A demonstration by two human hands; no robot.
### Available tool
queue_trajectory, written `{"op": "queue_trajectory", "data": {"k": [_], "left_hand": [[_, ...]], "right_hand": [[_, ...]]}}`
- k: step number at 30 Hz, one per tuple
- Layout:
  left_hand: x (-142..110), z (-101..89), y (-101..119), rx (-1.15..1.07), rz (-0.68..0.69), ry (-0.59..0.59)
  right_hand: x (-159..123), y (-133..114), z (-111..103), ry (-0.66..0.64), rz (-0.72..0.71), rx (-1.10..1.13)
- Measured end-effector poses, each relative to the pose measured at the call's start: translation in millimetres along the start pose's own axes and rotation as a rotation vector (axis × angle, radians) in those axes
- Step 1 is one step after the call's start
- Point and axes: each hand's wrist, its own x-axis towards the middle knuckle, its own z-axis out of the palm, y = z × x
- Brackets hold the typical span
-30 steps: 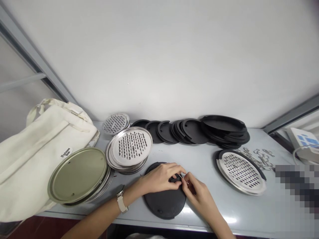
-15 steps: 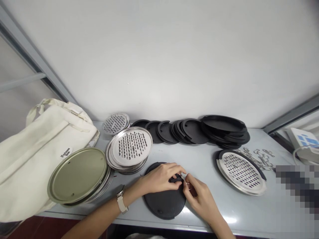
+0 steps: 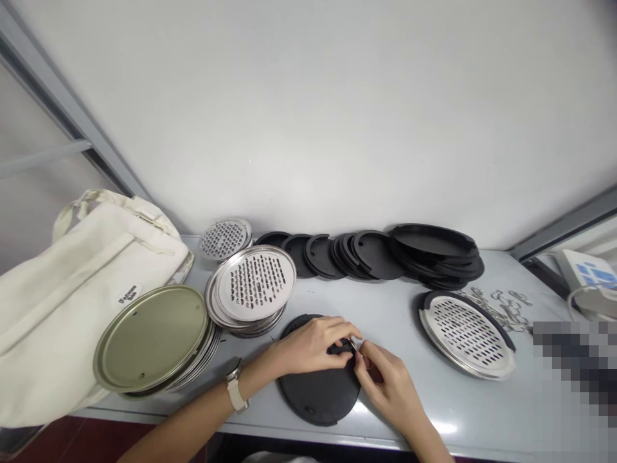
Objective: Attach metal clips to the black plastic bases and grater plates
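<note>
A round black disc (image 3: 321, 392) with a notched rim lies on the table in front of me. My left hand (image 3: 321, 344) rests over its upper part, with thumb and fingers curled round the edge at the right. Against that same edge, my right hand (image 3: 383, 376) pinches a small shiny metal clip (image 3: 354, 347). One end of the clip reaches toward my left fingertips. The fingers cover most of it, so I cannot tell whether it passes through the disc.
On the left are stacked olive-green round plates (image 3: 154, 337), perforated metal discs (image 3: 258, 286) and a cream bag (image 3: 87, 283). Black discs (image 3: 321, 257) line the wall. A perforated disc in a black holder (image 3: 467, 331) and loose metal clips (image 3: 506, 308) lie on the right.
My right hand has shifted slightly to the right and down with the clip, whose angle differs a little. My left hand and the black disc have stayed nearly still.
</note>
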Motion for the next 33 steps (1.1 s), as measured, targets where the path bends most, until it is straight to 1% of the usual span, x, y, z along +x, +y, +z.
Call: {"op": "queue_trajectory", "data": {"k": [5,14,22,25,27,33], "left_hand": [[-0.2,1.7,-1.6,0.027,0.026,0.013],[0.0,0.7,0.7,-0.008,0.014,-0.003],[0.0,-0.2,1.0,0.009,0.038,0.000],[0.6,-0.2,0.7,0.051,0.056,0.003],[0.7,0.3,0.3,0.061,0.052,0.011],[-0.9,0.8,1.4,0.024,-0.031,0.036]], "right_hand": [[-0.2,0.5,0.8,0.004,-0.012,-0.003],[-0.3,0.3,1.5,0.021,-0.034,-0.028],[-1.9,1.1,1.7,0.054,-0.064,-0.021],[-2.4,2.2,1.4,0.106,-0.040,-0.012],[-2.7,3.0,1.3,0.118,-0.007,0.002],[-2.5,3.7,1.5,0.054,0.073,0.043]]}}
